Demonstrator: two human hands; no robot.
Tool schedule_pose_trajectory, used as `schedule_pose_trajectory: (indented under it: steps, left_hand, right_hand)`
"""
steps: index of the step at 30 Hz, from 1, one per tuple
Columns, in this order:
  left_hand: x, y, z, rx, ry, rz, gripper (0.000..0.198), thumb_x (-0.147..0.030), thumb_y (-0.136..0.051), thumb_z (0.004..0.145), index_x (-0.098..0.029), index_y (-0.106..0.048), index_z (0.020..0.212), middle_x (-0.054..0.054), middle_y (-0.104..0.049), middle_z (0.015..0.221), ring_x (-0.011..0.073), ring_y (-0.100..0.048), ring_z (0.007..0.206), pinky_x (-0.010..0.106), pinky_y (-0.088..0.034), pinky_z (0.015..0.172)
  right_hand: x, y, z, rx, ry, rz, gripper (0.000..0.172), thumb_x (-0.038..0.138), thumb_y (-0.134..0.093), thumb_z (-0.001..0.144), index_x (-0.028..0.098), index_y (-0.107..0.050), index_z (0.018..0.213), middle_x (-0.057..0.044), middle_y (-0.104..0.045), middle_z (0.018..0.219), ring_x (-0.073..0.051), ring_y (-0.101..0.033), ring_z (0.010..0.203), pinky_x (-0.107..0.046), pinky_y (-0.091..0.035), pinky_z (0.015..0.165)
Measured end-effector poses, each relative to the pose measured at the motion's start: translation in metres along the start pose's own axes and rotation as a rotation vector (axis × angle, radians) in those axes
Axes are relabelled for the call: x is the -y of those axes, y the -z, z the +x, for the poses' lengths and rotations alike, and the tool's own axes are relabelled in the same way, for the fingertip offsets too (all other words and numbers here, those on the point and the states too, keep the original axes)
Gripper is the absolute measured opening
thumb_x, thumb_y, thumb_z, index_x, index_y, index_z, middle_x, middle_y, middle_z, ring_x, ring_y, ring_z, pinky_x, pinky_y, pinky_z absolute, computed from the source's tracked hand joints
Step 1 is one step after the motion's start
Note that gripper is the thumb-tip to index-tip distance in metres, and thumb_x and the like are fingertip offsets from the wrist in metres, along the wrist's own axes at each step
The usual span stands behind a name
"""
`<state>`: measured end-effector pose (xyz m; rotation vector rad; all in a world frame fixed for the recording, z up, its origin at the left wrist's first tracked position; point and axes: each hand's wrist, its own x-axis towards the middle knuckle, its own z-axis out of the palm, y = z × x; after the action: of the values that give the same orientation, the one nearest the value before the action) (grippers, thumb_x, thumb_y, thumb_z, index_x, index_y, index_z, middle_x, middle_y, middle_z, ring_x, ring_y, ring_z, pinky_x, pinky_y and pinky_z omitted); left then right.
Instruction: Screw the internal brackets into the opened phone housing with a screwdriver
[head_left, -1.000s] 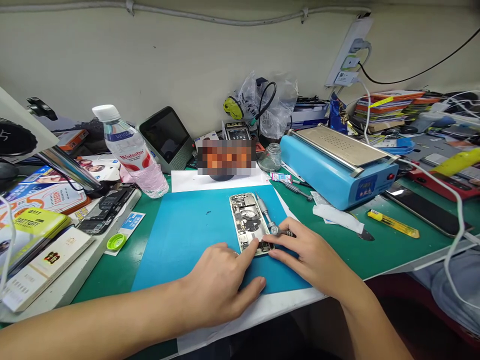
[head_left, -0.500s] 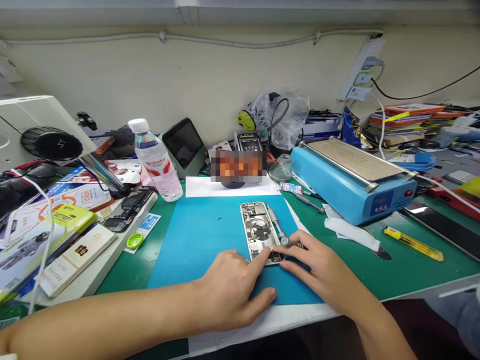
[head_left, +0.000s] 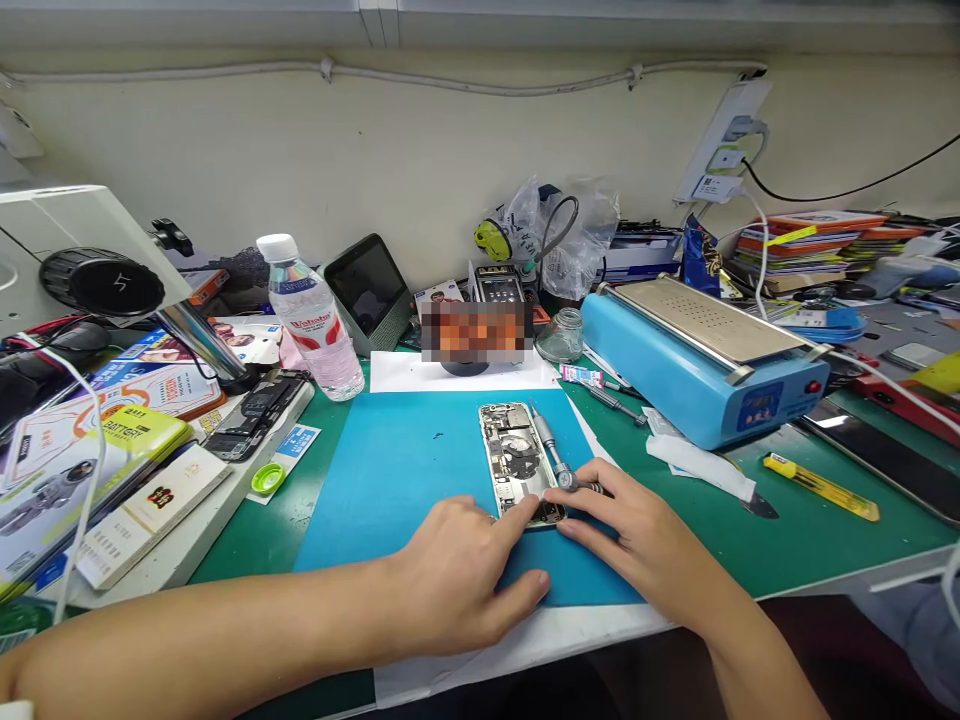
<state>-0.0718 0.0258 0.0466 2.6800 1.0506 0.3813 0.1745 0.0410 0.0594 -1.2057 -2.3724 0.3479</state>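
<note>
An opened phone with bare inner parts lies on a blue mat. My left hand rests over its lower end, index finger stretched onto the inner parts and thumb held apart. At the lower right corner of the phone, my right hand has its index finger and thumb against the edge, gripping it. A slim grey screwdriver lies along the phone's right side. A ribbed tool handle with a round, cross-marked cap sits at my right fingers, partly covered. Whatever is under my fingertips is hidden.
A blue heating machine stands to the right, with a yellow utility knife before it. On the left are a water bottle, a green cap, boxes and a metal stand post. A glass jar stands behind.
The view has shifted very slightly. Both hands keep nearly the same places on the phone, and the tools lie as before.
</note>
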Motion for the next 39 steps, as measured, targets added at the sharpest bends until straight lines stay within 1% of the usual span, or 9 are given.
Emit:
schedule_pose_trajectory:
  steps: [9, 19, 21, 24, 26, 29, 32, 35, 39]
  left_hand:
    - [0.001, 0.001, 0.001, -0.019, -0.01, -0.053, 0.057, -0.045, -0.048, 0.102, -0.016, -0.037, 0.15, 0.002, -0.073, 0.075, 0.0262, -0.07, 0.064, 0.037, -0.049, 0.067]
    - [0.0, 0.004, 0.002, -0.034, -0.022, -0.151, 0.054, -0.04, -0.05, 0.102, -0.017, -0.04, 0.149, -0.002, -0.069, 0.071, 0.0214, -0.064, 0.059, 0.034, -0.044, 0.065]
    - [0.0, 0.006, 0.002, -0.047, -0.032, -0.184, 0.049, -0.039, -0.049, 0.102, -0.019, -0.043, 0.147, 0.0, -0.071, 0.079, 0.0204, -0.065, 0.066, 0.034, -0.045, 0.068]
    - [-0.002, 0.011, 0.002, -0.12, -0.048, -0.214, 0.039, -0.036, -0.051, 0.102, -0.024, -0.055, 0.139, 0.008, -0.07, 0.114, 0.0227, -0.065, 0.097, 0.037, -0.046, 0.084]
    - [-0.003, 0.013, 0.001, -0.168, -0.057, -0.207, 0.036, -0.034, -0.055, 0.1, -0.026, -0.059, 0.135, 0.01, -0.061, 0.133, 0.0264, -0.058, 0.118, 0.042, -0.042, 0.096]
    - [-0.002, 0.014, 0.001, -0.172, -0.051, -0.185, 0.04, -0.034, -0.058, 0.099, -0.029, -0.058, 0.139, 0.009, -0.056, 0.144, 0.0303, -0.043, 0.138, 0.049, -0.033, 0.107]
    - [-0.001, 0.012, 0.001, -0.138, -0.034, -0.19, 0.042, -0.035, -0.058, 0.1, -0.03, -0.057, 0.141, 0.006, -0.057, 0.145, 0.0315, -0.037, 0.144, 0.051, -0.029, 0.11]
    - [-0.001, 0.012, 0.001, -0.114, -0.037, -0.217, 0.04, -0.035, -0.058, 0.1, -0.03, -0.058, 0.139, 0.004, -0.06, 0.144, 0.0304, -0.038, 0.144, 0.051, -0.027, 0.111]
    - [0.0, 0.011, 0.002, -0.114, -0.043, -0.263, 0.039, -0.034, -0.059, 0.099, -0.025, -0.059, 0.138, 0.004, -0.063, 0.14, 0.028, -0.043, 0.141, 0.047, -0.027, 0.113]
  right_hand:
    - [0.0, 0.0, -0.001, 0.007, -0.025, 0.009, 0.024, 0.036, -0.058, 0.101, 0.029, -0.076, 0.115, -0.007, -0.068, 0.108, -0.022, -0.072, 0.097, -0.035, -0.062, 0.085]
    - [0.0, 0.0, 0.0, 0.012, -0.006, 0.0, 0.027, 0.036, -0.056, 0.102, 0.029, -0.076, 0.118, -0.009, -0.069, 0.108, -0.022, -0.072, 0.095, -0.037, -0.063, 0.084]
    - [0.0, 0.0, 0.0, 0.011, -0.004, 0.005, 0.027, 0.035, -0.056, 0.102, 0.029, -0.076, 0.118, -0.009, -0.069, 0.108, -0.022, -0.072, 0.096, -0.037, -0.062, 0.085]
    - [0.0, -0.001, 0.0, 0.005, -0.004, 0.007, 0.026, 0.034, -0.056, 0.102, 0.029, -0.076, 0.118, -0.009, -0.068, 0.108, -0.022, -0.071, 0.097, -0.037, -0.062, 0.086]
    - [-0.001, -0.001, 0.0, 0.001, -0.001, 0.003, 0.026, 0.034, -0.056, 0.102, 0.028, -0.076, 0.119, -0.009, -0.068, 0.108, -0.022, -0.071, 0.098, -0.037, -0.062, 0.086]
    - [-0.002, -0.002, -0.001, -0.002, 0.006, 0.001, 0.026, 0.035, -0.057, 0.102, 0.028, -0.076, 0.118, -0.009, -0.068, 0.108, -0.022, -0.072, 0.097, -0.037, -0.062, 0.085]
    - [-0.002, -0.003, -0.002, -0.007, 0.003, 0.001, 0.025, 0.035, -0.057, 0.102, 0.028, -0.077, 0.115, -0.008, -0.068, 0.108, -0.022, -0.072, 0.097, -0.037, -0.062, 0.085]
    - [-0.002, -0.003, -0.001, -0.012, 0.002, -0.004, 0.025, 0.035, -0.056, 0.102, 0.028, -0.077, 0.114, -0.009, -0.068, 0.109, -0.022, -0.072, 0.098, -0.036, -0.062, 0.085]
    - [-0.001, -0.002, -0.002, -0.016, 0.005, -0.01, 0.025, 0.034, -0.056, 0.103, 0.027, -0.077, 0.114, -0.008, -0.068, 0.109, -0.021, -0.071, 0.098, -0.036, -0.062, 0.085]
